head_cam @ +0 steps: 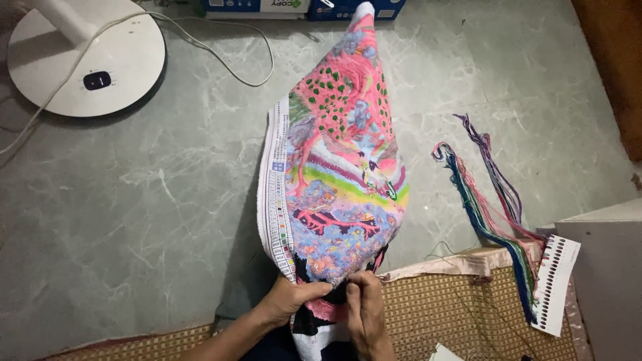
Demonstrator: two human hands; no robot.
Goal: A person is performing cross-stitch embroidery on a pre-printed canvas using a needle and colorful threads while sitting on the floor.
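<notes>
A large cross-stitch canvas with a pink, green and blue picture stretches away from me over the floor, its white edge printed with a colour key. My left hand grips the canvas's near end from the left. My right hand pinches the fabric just beside it, fingers closed at the stitched area; any needle is too small to make out.
A bundle of coloured threads lies to the right, fixed to a white thread card. A woven mat covers the near floor. A white fan base and its cable sit at the far left. A grey box stands at the right.
</notes>
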